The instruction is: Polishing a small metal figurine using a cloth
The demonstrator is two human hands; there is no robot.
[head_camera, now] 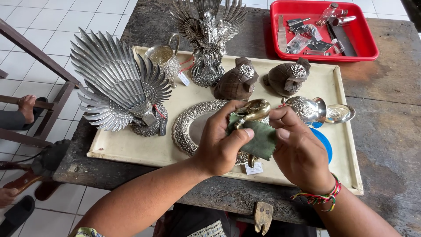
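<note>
Brass-coloured and glossy, a small spoon (255, 110) sat between both hands above the near middle of the cream tray (346, 145), its bowl at the far end and its long axis running back toward the person, the handle slipping down out of sight under a green cloth (258, 137). Left hand (221, 142) had its fingers closed on the soft, felt-like cloth, thumb pressing it against the handle; right hand (298, 147) pinched the bowl end from the right, fingers together, and seemed to bear the spoon's weight, though the cloth hid the grip. Both hands were touching the spoon, the left nearer its handle. Below them lay an oval embossed silver dish (188, 127). To the left stood a silver bird (116, 87) with ribbed, fanned feathers; farther off, a winged figure (206, 35), a chased jug (164, 57) and two dark carved turtles (237, 81). A red tray (368, 52) of small tools sat far right.
</note>
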